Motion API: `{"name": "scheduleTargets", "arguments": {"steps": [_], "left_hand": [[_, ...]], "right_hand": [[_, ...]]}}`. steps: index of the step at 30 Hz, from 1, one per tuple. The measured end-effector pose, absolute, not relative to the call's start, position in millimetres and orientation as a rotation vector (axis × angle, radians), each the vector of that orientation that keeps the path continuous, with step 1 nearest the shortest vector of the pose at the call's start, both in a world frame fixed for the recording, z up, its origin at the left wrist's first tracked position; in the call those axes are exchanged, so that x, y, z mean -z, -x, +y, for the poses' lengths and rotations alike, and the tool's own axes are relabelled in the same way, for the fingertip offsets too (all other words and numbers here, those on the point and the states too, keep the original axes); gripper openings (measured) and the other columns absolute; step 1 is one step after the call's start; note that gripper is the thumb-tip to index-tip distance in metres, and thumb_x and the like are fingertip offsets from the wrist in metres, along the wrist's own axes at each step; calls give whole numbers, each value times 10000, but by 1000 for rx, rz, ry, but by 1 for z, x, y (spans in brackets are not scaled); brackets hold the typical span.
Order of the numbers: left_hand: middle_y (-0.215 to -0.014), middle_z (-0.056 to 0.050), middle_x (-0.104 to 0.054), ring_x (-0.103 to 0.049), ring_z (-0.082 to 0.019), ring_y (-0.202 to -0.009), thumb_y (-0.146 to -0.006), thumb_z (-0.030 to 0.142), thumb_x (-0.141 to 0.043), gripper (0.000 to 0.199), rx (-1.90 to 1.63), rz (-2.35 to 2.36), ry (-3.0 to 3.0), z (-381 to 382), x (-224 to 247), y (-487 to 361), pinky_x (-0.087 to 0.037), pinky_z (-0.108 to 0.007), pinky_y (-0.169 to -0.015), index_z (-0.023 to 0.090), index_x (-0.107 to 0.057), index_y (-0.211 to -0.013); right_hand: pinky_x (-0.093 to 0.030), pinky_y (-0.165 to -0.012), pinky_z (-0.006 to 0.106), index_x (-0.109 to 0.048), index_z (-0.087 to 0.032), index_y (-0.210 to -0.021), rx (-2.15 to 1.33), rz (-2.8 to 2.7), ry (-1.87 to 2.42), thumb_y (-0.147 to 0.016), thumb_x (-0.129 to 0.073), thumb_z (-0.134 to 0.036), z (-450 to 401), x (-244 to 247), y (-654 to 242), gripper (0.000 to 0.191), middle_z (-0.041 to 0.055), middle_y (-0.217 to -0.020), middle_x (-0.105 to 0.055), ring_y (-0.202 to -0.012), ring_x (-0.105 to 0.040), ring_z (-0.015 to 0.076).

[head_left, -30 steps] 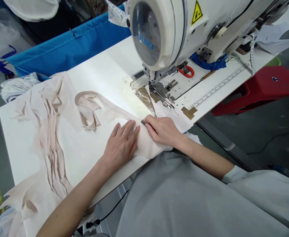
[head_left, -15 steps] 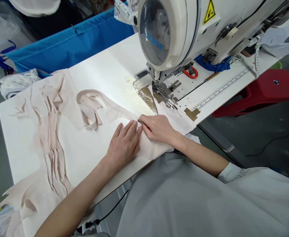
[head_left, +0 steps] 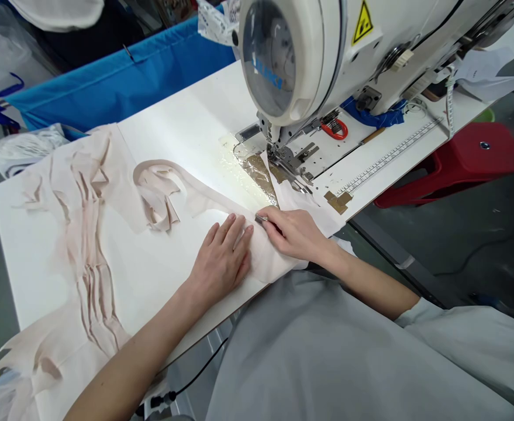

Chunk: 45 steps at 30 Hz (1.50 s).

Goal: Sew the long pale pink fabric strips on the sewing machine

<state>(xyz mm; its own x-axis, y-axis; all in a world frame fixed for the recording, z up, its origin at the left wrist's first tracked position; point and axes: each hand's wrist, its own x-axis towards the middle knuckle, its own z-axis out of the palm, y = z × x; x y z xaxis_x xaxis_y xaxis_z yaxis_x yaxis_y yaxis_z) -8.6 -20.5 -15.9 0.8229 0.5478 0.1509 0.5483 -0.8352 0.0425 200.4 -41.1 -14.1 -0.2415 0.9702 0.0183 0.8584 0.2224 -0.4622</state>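
Note:
My left hand [head_left: 221,257] lies flat, fingers stretched, on the pale pink fabric [head_left: 263,263] at the table's front edge. Just right of it, my right hand [head_left: 296,234] is closed around a small metal tool [head_left: 261,218], most of it hidden in the fingers. Its flat grey tip touches the fabric near the folded edge. From there a narrow pink strip [head_left: 213,199] runs left and curls into a loose loop. On the right the cloth reaches towards the needle area of the sewing machine [head_left: 292,64].
Gathered pink pieces [head_left: 92,234] cover the left of the white table [head_left: 151,298]. Red-handled scissors [head_left: 336,130] lie under the machine arm, behind a printed ruler [head_left: 392,155]. A blue cloth trough [head_left: 129,76] runs along the back; a red stool [head_left: 467,158] stands right.
My right hand has moved a little right with the metal tool, away from the left fingertips, and more of the tool shows. My left hand stays flat. The view has shifted slightly.

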Motion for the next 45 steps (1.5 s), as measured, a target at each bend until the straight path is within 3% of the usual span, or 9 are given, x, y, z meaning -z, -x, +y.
{"name": "scheduleTargets", "arguments": {"steps": [5, 18, 25, 29, 35, 45], "left_hand": [[-1416, -203, -506, -453, -357, -1345, -922, 238, -481, 430, 251, -870, 2989, -23, 17, 8, -414, -510, -1043, 148, -526, -1339], [-1384, -216, -534, -482, -367, -1318, -912, 241, -497, 419, 207, -844, 2954, -23, 14, 5, -438, -503, -1018, 136, -558, -1313], [-1382, -204, -538, -494, -362, -1306, -914, 244, -490, 418, 145, -849, 2945, -22, 9, 4, -440, -498, -1000, 153, -553, -1317], [-1394, -216, -520, -461, -370, -1332, -904, 231, -498, 426, 147, -863, 2988, -22, 9, 4, -420, -515, -1018, 140, -549, -1317], [-1440, -165, -496, -442, -291, -1358, -873, 168, -476, 509, 176, -801, 3108, -22, 11, 2, -368, -493, -1098, 115, -469, -1379], [-1376, -208, -538, -502, -346, -1295, -852, 186, -537, 485, 146, -716, 3021, -25, 8, -3, -408, -523, -1052, 128, -531, -1334]], "right_hand": [[-308, -578, 267, -559, -176, -1132, -508, -2226, 1726, -958, -308, -220, -43, 19, -197, 309, 44, -989, -736, -811, -665, 163], [-306, -564, 265, -587, -178, -1081, -435, -2296, 1707, -937, -333, -195, -42, 24, -196, 292, 50, -961, -731, -780, -648, 164], [-225, -537, 281, -615, -184, -963, -449, -2436, 1673, -894, -372, -172, -52, 9, -212, 253, 38, -792, -698, -689, -602, 161], [-248, -535, 260, -608, -196, -985, -541, -2290, 1646, -916, -360, -210, -63, 10, -229, 258, 1, -702, -671, -595, -560, 137], [-292, -556, 246, -576, -178, -1059, -518, -2166, 1590, -949, -340, -230, -62, 22, -224, 265, 20, -775, -702, -665, -608, 143], [-229, -534, 265, -567, -189, -1043, -554, -2233, 1640, -941, -350, -199, -59, 17, -218, 241, 19, -860, -730, -698, -630, 149]]}}
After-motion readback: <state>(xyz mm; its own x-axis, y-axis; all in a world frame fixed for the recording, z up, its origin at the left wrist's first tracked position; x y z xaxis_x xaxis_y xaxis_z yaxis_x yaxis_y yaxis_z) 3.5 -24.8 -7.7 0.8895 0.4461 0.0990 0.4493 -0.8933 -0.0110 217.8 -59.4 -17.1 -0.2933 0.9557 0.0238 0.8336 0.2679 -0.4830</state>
